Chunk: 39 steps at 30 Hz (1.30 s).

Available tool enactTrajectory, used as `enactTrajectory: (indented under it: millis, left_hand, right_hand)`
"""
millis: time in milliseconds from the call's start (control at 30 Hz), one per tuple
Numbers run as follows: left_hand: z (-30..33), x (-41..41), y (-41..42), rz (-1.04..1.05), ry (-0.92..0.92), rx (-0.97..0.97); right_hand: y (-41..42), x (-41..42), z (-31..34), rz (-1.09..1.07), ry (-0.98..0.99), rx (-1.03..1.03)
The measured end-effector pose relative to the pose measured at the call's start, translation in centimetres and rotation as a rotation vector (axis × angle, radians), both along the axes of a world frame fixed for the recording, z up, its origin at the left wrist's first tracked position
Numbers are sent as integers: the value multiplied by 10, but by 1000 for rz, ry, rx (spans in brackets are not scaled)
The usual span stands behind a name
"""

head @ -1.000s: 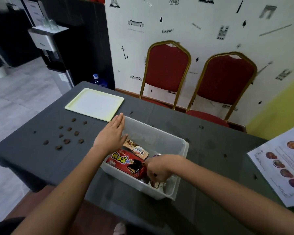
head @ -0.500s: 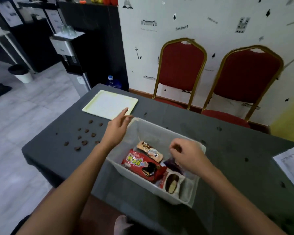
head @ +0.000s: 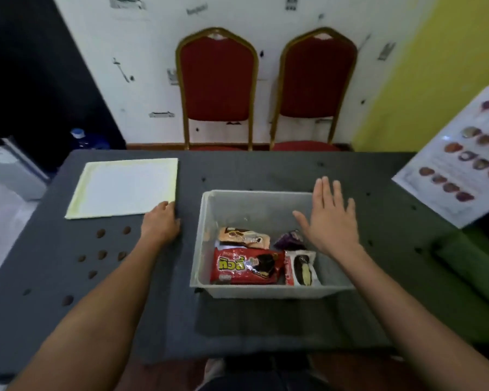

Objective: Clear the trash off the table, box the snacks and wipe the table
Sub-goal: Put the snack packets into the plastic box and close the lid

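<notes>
A clear plastic box [head: 254,200] stands mid-table on the dark grey cloth [head: 266,323]. Inside lie a red snack pack [head: 246,266], a tan wrapped snack [head: 243,237], a purple packet [head: 290,239] and a white-wrapped chocolate cake [head: 302,268]. My right hand [head: 329,221] hovers flat over the box's right side, fingers spread, holding nothing. My left hand [head: 160,221] rests at the near right corner of the white lid [head: 124,187], left of the box; its fingers are curled and whether they grip the lid is unclear. Several brown crumbs [head: 102,253] dot the cloth at left.
Two red chairs with gold frames [head: 218,88] stand behind the table against the wall. A laminated picture sheet [head: 460,162] lies at the right edge, a green cloth [head: 469,258] below it. A blue bottle [head: 81,138] stands on the floor at far left.
My right hand has come up out of the box and spread flat above its right side. My left hand has left the box rim and gone to the lid's corner. The view has swung right.
</notes>
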State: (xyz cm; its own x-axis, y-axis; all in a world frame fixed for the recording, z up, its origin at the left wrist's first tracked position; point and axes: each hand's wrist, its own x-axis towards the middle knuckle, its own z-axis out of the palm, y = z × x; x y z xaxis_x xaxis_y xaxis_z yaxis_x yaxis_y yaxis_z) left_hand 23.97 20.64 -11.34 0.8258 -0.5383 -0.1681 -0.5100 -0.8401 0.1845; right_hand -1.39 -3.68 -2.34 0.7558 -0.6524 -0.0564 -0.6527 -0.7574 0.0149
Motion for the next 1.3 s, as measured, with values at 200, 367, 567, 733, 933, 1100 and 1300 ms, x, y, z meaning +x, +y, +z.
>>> enactTrajectory:
  millis: [200, 367, 567, 733, 933, 1100, 1300]
  left_hand:
    - [-5, 18, -14, 85, -125, 46]
    - [5, 30, -11, 166, -68, 120]
    - [37, 30, -2, 278, -249, -124]
    - [120, 48, 9, 400, -382, -500]
    - [218, 15, 30, 466, -310, -988]
    - [257, -30, 27, 376, 19, -1497]
    - [228, -96, 5, 494, 548, -1773]
  right_hand:
    - [4, 3, 0, -41, 10, -9]
    - [3, 9, 3, -23, -30, 15]
    - [4, 9, 4, -20, -43, 31]
    - [0, 7, 3, -24, -119, 103]
    - [-7, 31, 26, -186, -328, 355]
    - [3, 67, 80, -179, -736, 1041]
    - [-3, 82, 108, -161, -724, 1512]
